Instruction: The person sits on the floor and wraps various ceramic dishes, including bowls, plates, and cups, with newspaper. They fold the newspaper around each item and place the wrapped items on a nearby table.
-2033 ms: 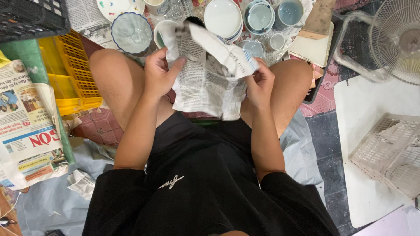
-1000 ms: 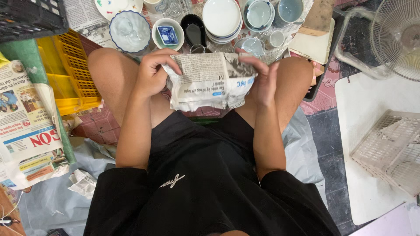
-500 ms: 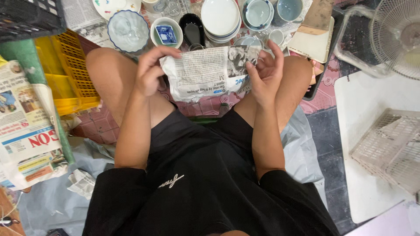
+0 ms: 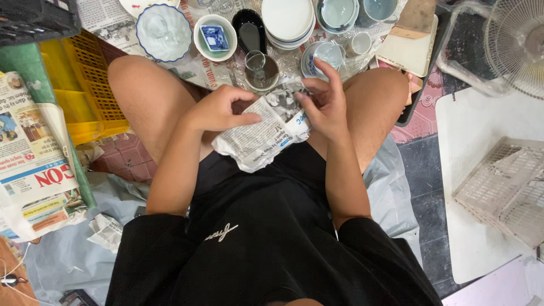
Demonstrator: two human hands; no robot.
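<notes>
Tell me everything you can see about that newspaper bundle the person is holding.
The newspaper bundle is a crumpled, printed grey-white sheet folded into a lumpy oblong packet; what is inside is hidden. It lies slanted above the lap, between the bare knees. The left hand grips its upper left edge, and the right hand presses fingers onto its upper right end. A loose corner hangs toward the black shorts.
</notes>
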